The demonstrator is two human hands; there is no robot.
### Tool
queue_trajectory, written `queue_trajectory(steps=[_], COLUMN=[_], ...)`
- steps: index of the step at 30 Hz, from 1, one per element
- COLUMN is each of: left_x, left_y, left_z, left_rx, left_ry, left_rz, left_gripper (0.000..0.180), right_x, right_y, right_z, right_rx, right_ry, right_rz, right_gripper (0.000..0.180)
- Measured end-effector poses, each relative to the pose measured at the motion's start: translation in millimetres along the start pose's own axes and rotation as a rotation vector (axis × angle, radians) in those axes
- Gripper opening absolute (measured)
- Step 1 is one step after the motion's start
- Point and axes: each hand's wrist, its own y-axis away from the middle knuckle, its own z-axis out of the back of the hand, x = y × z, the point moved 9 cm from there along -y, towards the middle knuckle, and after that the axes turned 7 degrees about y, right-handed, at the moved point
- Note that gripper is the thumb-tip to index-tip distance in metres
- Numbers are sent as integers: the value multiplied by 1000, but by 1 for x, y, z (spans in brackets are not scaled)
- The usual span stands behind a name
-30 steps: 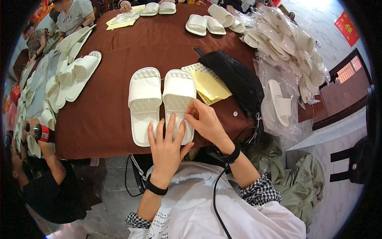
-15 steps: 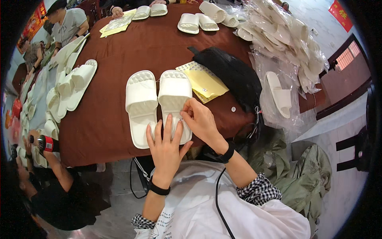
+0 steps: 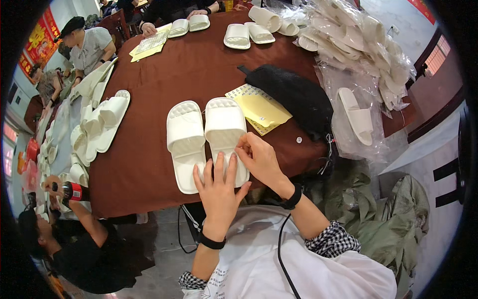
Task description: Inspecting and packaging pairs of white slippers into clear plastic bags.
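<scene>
A pair of white slippers lies on the brown tablecloth before me, the left slipper [image 3: 185, 133] beside the right slipper [image 3: 225, 121], toes pointing away. My left hand [image 3: 218, 189] rests with fingers spread over the heel ends of both. Thumb and fingertips of my right hand [image 3: 262, 160] are pinched together at the right edge of the right slipper's footbed. Whatever they hold is too small to make out. Yellow label sheets [image 3: 265, 112] lie just beyond this hand, and a small round white sticker [image 3: 298, 140] sits on the cloth to its right.
A black mesh bag [image 3: 294, 97] lies right of the sheets. Plastic-wrapped slippers [image 3: 348, 45] pile up at the far right, with more slippers [image 3: 107, 119] along the left. Across the table a person's hand [image 3: 148, 30] touches label sheets [image 3: 151, 44]. A person at left holds a dark bottle [image 3: 74, 191].
The whole view has shifted, so the table appears lower and further right. My left hand stays on the slippers; my right hand stays pinched at the right slipper's edge. The small printed mark there no longer shows.
</scene>
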Motion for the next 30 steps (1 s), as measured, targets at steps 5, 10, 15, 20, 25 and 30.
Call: queue_trajectory(steps=[5, 10, 15, 20, 25, 30], left_x=[-3, -5, -3, -2, -2, -2], left_y=[-4, -3, -1, 0, 1, 3], left_z=[-5, -8, -5, -5, -6, -5], left_rx=[22, -8, -20, -44, -62, -56], left_ry=[-13, 9, 32, 48, 69, 55], left_rz=[23, 33, 9, -1, -16, -14], left_gripper=[80, 76, 70, 68, 66, 66], right_x=[3, 2, 3, 3, 0, 3], right_y=[1, 4, 4, 3, 2, 3], right_z=[1, 3, 2, 2, 3, 1], right_rx=[-18, 6, 2, -2, 15, 20], right_ry=[4, -14, -9, -19, -56, -24], right_rz=[45, 29, 52, 67, 25, 26], right_gripper=[13, 14, 13, 12, 16, 20])
